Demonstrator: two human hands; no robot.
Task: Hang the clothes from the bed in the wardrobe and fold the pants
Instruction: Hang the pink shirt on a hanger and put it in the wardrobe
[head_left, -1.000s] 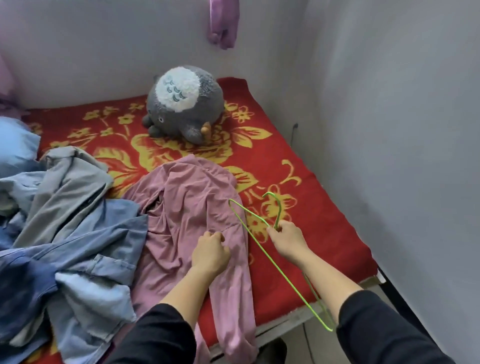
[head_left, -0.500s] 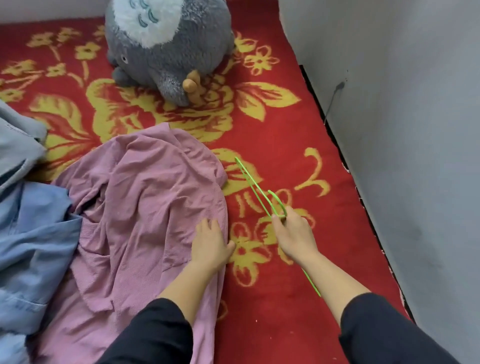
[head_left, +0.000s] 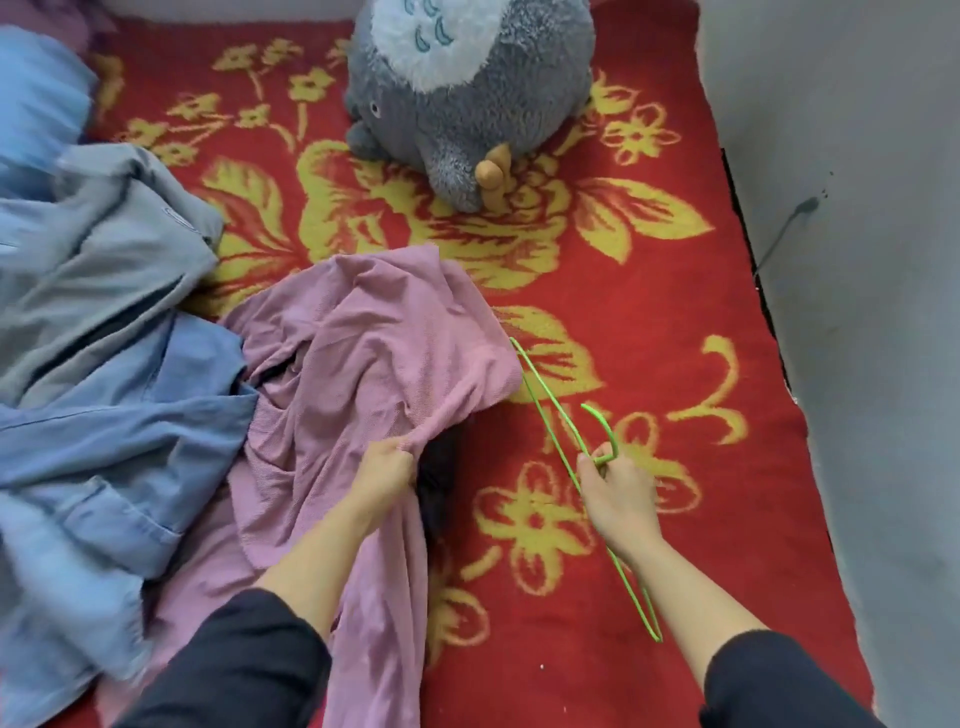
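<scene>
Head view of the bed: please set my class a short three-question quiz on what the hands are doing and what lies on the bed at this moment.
1. True or false: the left hand grips a bunched fold of the pink garment.
2. What does the right hand hold?
A) a belt
B) a green wire hanger
C) a pillow
3. Fill the gap: the grey plush toy sits on a ____ bedspread patterned with yellow flowers.

Key: 1 true; 2 B; 3 red.
</scene>
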